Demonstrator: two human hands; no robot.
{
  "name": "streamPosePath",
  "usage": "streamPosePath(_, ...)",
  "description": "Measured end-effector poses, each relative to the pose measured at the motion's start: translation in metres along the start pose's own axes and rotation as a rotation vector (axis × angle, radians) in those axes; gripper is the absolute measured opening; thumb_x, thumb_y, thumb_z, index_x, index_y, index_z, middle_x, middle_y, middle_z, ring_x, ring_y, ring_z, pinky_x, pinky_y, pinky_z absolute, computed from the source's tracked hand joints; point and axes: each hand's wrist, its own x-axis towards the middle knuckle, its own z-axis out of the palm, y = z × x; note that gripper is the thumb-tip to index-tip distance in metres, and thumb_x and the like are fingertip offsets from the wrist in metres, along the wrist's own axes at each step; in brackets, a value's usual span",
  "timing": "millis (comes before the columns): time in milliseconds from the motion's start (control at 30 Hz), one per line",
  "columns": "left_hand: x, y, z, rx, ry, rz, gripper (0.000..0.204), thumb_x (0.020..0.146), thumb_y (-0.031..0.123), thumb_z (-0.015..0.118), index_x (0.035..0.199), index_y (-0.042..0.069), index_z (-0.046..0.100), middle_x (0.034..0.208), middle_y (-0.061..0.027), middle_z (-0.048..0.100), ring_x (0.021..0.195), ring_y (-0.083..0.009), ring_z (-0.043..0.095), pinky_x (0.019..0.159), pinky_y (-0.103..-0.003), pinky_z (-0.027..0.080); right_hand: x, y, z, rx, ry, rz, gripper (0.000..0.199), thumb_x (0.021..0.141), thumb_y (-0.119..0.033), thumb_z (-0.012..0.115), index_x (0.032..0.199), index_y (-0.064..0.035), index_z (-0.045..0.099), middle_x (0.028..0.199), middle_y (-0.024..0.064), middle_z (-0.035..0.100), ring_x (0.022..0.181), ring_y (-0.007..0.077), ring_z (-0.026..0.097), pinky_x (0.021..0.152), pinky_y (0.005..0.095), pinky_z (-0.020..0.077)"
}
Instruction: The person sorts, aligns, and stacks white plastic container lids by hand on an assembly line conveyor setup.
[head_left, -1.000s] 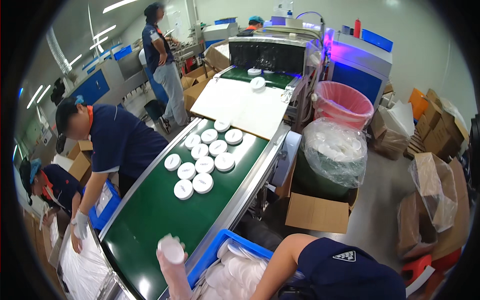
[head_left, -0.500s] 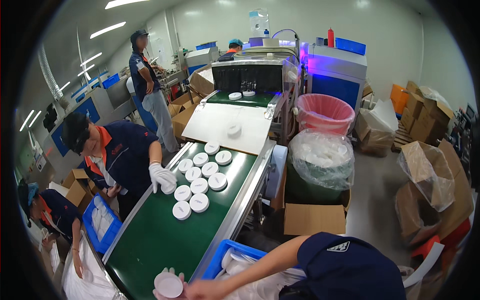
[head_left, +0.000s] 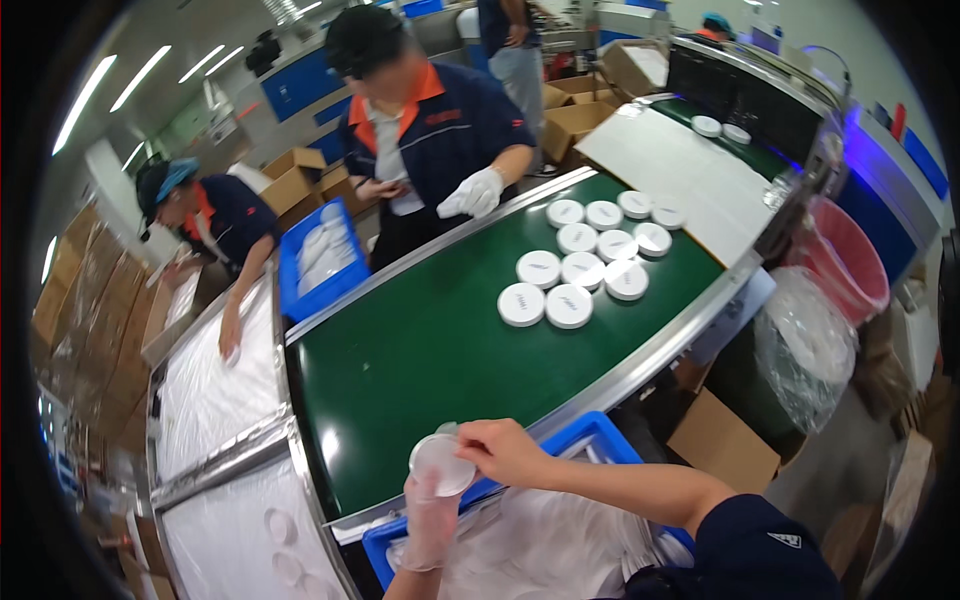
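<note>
My left hand (head_left: 432, 525), in a thin translucent glove, holds up a shallow white round lid (head_left: 442, 465) over the near edge of the green conveyor belt (head_left: 400, 400). The bare fingers of my right hand (head_left: 497, 452) are pinched together at the lid's upper right edge. A small whitish, see-through bit shows beside those fingertips; its kind is unclear. Below both hands stands a blue bin (head_left: 610, 436) filled with thin white round pieces (head_left: 550, 545). Farther up the belt lies a cluster of white round lids (head_left: 569, 306) with dark print on top.
Across the belt a co-worker (head_left: 430, 130) holds out a white-gloved hand. Another person (head_left: 215, 215) reaches over a plastic-covered table (head_left: 215, 410) at left. A second blue bin (head_left: 290, 275) stands between them. At right are a white ramp (head_left: 680, 165), a pink-lined bin (head_left: 835, 260) and a cardboard box (head_left: 725, 440).
The view has swung left and closer to the belt. Both my hands have come together on the lid above the bin. The co-worker's gloved hand has drawn back from the lids.
</note>
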Motion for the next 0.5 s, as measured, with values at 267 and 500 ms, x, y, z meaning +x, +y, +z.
streamPosePath(267,-0.016,0.010,0.006,0.325,0.199,0.076,0.031,0.075,0.004,0.061,0.105,-0.003,0.055,0.099,-0.0087,0.060,0.090,-0.0178,0.059,0.080,-0.029,0.047,-0.008,-0.015,0.020,-0.497,0.118,-0.181,0.018,0.074,-0.017,0.065,0.067,-0.0044,0.053,0.064,0.0075,0.056,0.055,0.0246,0.056,0.049,0.0321,0.0440)
streamPosePath(500,-0.022,-0.002,0.013,0.432,0.319,0.205,0.021,0.078,0.009,0.061,0.096,0.001,0.057,0.089,-0.0052,0.060,0.081,-0.0125,0.057,0.073,-0.027,0.046,-0.011,-0.013,0.014,-0.102,0.100,0.005,0.012,0.075,-0.013,0.061,0.082,-0.0058,0.055,0.069,0.0084,0.056,0.057,0.0238,0.057,0.049,0.0322,0.0450)
